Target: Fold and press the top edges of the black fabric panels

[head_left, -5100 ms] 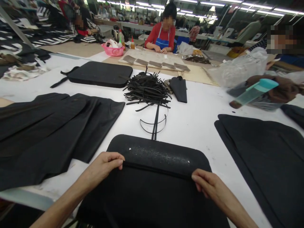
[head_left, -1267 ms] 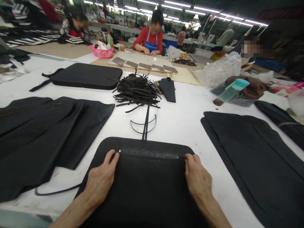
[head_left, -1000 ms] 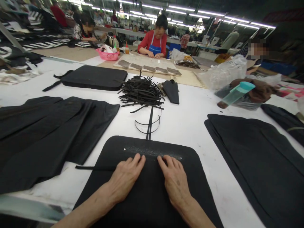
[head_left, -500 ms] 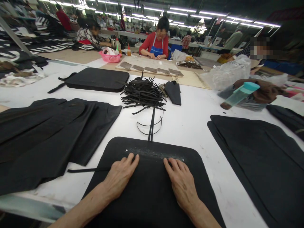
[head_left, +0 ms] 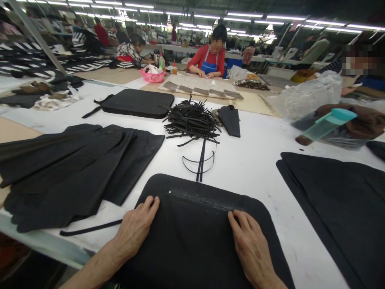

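Long white worktable [head_left: 255,160], busy sewing floor behind. Black panel [head_left: 189,241], round-cornered, lies flat at the near edge, directly in front of the person; its lower end runs out of my sight. Left hand [head_left: 136,228] palm down on its left part, fingers bent and bunched, fingertips touching the surface just below a small white triangular mark [head_left: 169,192]. Right hand [head_left: 251,241] likewise palm down on the right part, fingers loosely curled, thumb near the forefinger, tips at the end of a whitish speckled band [head_left: 201,197] that crosses the panel near its top. Neither is clenched; whether either pinches any material, I cannot tell from here. Narrow black strap [head_left: 90,228] sticks out leftward from beside the left hand, over the white top. Beyond the panel: a few thin loose strips [head_left: 201,162], then a tangled heap of black strips [head_left: 192,120]. Thick black slab [head_left: 136,103] left of the heap, tapered black piece [head_left: 230,121] right of it. Creased black sheets [head_left: 81,168] overlap on the left; more black sheets [head_left: 339,212] on the right. Across the table, a co-worker in red [head_left: 207,60], head bent, hands at the tabletop.
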